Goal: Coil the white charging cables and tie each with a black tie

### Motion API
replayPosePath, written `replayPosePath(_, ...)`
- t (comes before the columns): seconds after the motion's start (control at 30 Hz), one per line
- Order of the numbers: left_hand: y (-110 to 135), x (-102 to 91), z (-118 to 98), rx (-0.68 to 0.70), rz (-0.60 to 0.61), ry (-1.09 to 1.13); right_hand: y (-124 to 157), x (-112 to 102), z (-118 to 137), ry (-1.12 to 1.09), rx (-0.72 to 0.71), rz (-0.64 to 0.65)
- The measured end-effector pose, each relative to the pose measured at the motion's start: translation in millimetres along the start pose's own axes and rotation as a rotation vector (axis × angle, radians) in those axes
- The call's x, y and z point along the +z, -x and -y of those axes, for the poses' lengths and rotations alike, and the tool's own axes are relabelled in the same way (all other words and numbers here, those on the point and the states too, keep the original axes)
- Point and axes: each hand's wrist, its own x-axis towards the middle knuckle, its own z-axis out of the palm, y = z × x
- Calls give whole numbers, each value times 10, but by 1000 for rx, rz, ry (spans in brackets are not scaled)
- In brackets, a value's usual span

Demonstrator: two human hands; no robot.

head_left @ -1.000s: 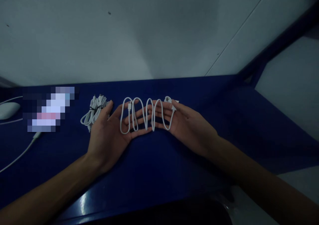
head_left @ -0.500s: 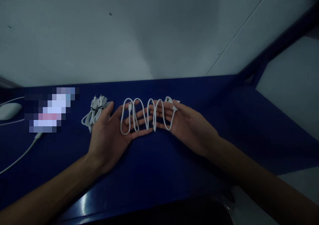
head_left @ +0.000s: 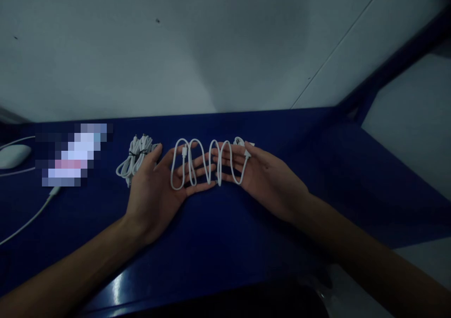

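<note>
A white cable (head_left: 183, 152) lies in several zigzag loops across the fingers of both my hands, above a dark blue table (head_left: 218, 233). My left hand (head_left: 155, 193) is palm up with fingers stretched out under the cable's left loops. My right hand (head_left: 268, 179) is also palm up and flat, its fingers under the right loops, with a white plug end near the fingertips. The fingertips of the two hands meet in the middle. Neither hand closes round the cable.
A tied bundle of white cables (head_left: 136, 160) lies just left of my left thumb. Further left are a blurred-out object (head_left: 72, 156), a white mouse (head_left: 12, 154) and a loose white cord (head_left: 31, 217). A pale wall rises behind the table.
</note>
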Motion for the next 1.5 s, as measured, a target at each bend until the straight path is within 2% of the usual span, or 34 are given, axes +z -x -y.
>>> replayPosePath(0.17,-4,-31,-1,-13,48,34,5,12,-4,11,4,-7)
replayPosePath(0.47,3,20,3,9,-26,-14,3,18,-3,-7,11,7)
replayPosePath(0.63,-3,17,-4,7,3,1,11,28,-1,15,6,10)
replayPosePath(0.8,-1,25,-16,5,-24,8,9,39,-8,19,5,8)
replayPosePath(1.07,-2,-15,4,4,39,47,9,20,-11,48,-4,12)
replayPosePath(1.33,1,13,-2,11,-33,11,17,30,0,12,0,11)
replayPosePath(1.5,0,-10,4,21,-4,13,18,27,-5,-16,-4,10)
